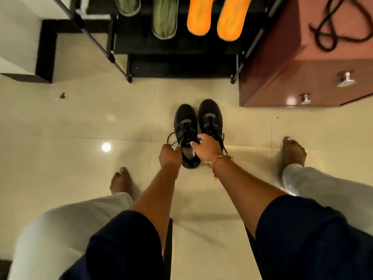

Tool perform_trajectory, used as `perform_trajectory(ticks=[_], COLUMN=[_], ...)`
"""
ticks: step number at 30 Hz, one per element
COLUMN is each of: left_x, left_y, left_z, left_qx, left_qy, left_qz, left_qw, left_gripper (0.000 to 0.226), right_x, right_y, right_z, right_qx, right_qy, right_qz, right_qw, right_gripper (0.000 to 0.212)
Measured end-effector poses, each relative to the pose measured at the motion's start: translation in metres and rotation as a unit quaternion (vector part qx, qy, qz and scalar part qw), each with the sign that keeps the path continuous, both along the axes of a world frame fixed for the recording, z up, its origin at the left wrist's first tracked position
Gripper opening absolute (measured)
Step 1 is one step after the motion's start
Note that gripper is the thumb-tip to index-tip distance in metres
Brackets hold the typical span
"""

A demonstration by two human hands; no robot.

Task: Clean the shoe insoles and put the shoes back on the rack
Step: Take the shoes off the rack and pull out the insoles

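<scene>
the black shoes (210,116) stand paired on the floor (80,122), near the rack (181,47). the left hand (170,156) pinches a lace (169,138) and the right hand (205,147) curls over their tongues. they look light and soft-topped; the stiffer heel collars seem the surest hold.

We find open room on the glossy cream tiled floor (80,122) left of the pair of black lace-up sneakers (210,116), out to the floor's left edge. On the right, the reddish-brown wooden cabinet with chrome knobs (282,81) stands near the sneakers and just beside the black metal-tube shoe rack (121,63), narrowing that side. Ahead, two orange foam insoles (199,17) and a pair of green ribbed grey-edged soles (164,19) fill the rack's shelf behind a free front strip. Our left hand (169,156) and right hand (205,148) grip the sneakers at the heel end.
</scene>
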State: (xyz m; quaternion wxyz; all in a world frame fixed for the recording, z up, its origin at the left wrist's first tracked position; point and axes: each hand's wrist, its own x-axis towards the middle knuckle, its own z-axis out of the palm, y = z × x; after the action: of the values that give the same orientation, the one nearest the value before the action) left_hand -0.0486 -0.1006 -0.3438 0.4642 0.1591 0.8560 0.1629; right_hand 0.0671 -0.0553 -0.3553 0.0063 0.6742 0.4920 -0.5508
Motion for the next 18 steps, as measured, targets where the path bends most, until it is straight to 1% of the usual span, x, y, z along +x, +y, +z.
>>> perform_trajectory(ticks=[3, 4, 6, 9, 11, 14, 16, 17, 18], left_x=[-0.012, -0.017, -0.030, -0.042, -0.050, -0.063, -0.070, -0.072, -0.073], left_y=[0.016, 0.020, 0.031, 0.042, 0.047, 0.061, 0.074, 0.080, 0.088], left_z=[0.052, 0.072, 0.121, 0.161, 0.198, 0.248, 0.267, 0.275, 0.283], left_qx=[0.075, 0.106, 0.185, 0.255, 0.316, 0.371, 0.388, 0.398, 0.406], left_qy=[0.019, 0.020, 0.014, -0.014, -0.030, -0.057, -0.093, -0.116, -0.136], left_qz=[0.022, 0.037, 0.076, 0.137, 0.173, 0.203, 0.221, 0.227, 0.229], left_qw=[0.997, 0.993, 0.980, 0.957, 0.932, 0.904, 0.890, 0.882, 0.874], left_gripper=[0.028, 0.026, 0.027, 0.015, 0.018, 0.029, 0.034, 0.034, 0.032], right_x=[-0.007, -0.010, -0.020, -0.032, -0.041, -0.051, -0.057, -0.058, -0.059], right_y=[0.014, 0.017, 0.025, 0.036, 0.043, 0.059, 0.074, 0.082, 0.093], right_z=[0.060, 0.082, 0.137, 0.184, 0.225, 0.282, 0.303, 0.312, 0.318], right_qx=[0.061, 0.085, 0.140, 0.191, 0.244, 0.293, 0.308, 0.300, 0.281], right_qy=[0.036, 0.056, 0.100, 0.120, 0.143, 0.191, 0.218, 0.240, 0.282], right_qz=[-0.008, -0.019, -0.039, -0.043, -0.047, -0.065, -0.085, -0.103, -0.135], right_qw=[0.997, 0.995, 0.984, 0.973, 0.958, 0.935, 0.922, 0.917, 0.907], right_gripper=[0.054, 0.051, 0.046, 0.036, 0.027, 0.014, 0.013, 0.013, 0.012])
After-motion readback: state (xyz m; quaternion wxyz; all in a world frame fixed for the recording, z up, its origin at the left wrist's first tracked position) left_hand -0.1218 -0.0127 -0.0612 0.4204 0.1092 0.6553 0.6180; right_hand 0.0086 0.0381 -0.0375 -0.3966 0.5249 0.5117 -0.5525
